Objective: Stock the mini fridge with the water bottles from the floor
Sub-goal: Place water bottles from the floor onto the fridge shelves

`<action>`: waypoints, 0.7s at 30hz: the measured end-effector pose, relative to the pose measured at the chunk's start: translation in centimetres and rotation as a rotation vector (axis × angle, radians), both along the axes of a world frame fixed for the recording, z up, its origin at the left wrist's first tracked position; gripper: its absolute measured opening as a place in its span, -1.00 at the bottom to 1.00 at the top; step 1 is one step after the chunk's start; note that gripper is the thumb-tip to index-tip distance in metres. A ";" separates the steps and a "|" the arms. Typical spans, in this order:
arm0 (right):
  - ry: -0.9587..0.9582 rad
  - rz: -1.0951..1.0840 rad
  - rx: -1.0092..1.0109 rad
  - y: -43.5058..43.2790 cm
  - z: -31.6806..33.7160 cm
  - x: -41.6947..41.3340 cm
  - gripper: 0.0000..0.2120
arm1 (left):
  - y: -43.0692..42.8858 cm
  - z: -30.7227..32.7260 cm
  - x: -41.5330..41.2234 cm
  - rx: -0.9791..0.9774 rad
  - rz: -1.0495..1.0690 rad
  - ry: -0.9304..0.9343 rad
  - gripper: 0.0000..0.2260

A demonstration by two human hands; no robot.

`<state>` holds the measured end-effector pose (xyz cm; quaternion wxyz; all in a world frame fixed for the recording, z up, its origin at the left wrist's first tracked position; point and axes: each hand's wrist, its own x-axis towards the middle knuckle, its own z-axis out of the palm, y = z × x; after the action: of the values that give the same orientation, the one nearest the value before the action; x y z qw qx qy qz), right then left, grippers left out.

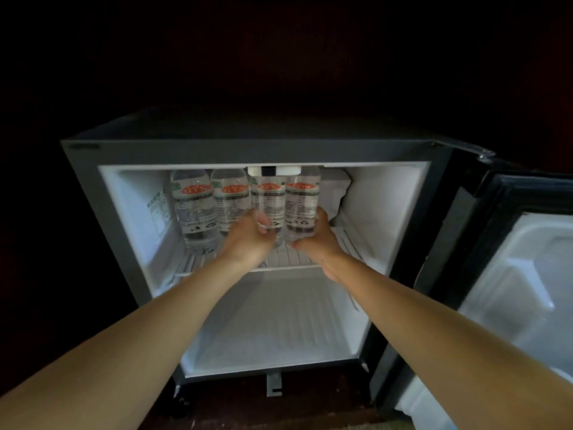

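While on shelf (286,259), btls (269,200) in hands (248,240)

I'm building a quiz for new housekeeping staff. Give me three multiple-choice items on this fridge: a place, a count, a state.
1. Where do the water bottles stand? A. door rack B. upper wire shelf C. fridge floor
2. How many bottles are inside? A. two B. four C. six
3. The mini fridge door is: A. shut B. swung open rightward C. removed

1 B: their bases rest on the wire shelf. 2 B: four labels stand in a row. 3 B: its white inner liner shows at right.
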<state>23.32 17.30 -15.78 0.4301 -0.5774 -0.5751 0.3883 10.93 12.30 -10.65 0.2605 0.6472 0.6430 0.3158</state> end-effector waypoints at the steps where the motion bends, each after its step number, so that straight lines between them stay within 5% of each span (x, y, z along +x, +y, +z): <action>1: -0.013 0.007 -0.005 -0.3 0.0 0.2 -0.39 | -0.6 0.3 0.0 -0.013 -0.007 -0.011 -0.83; 8: -0.136 -0.066 -0.057 -9.6 5.9 1.8 -0.77 | -6.2 3.9 0.9 -0.070 0.016 -0.082 -0.78; 15: -0.199 -0.260 0.040 -23.5 8.9 8.4 -0.71 | -16.4 7.0 5.7 -0.091 -0.031 -0.133 -0.87; 21: -0.315 -0.526 0.003 -39.9 7.6 17.4 -0.79 | -29.2 5.8 15.4 -0.147 -0.352 -0.053 -0.88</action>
<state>40.76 -22.58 -8.19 0.4224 -0.7589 -0.4660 0.1687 26.30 -16.89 -4.87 0.3753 0.7203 0.5341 0.2346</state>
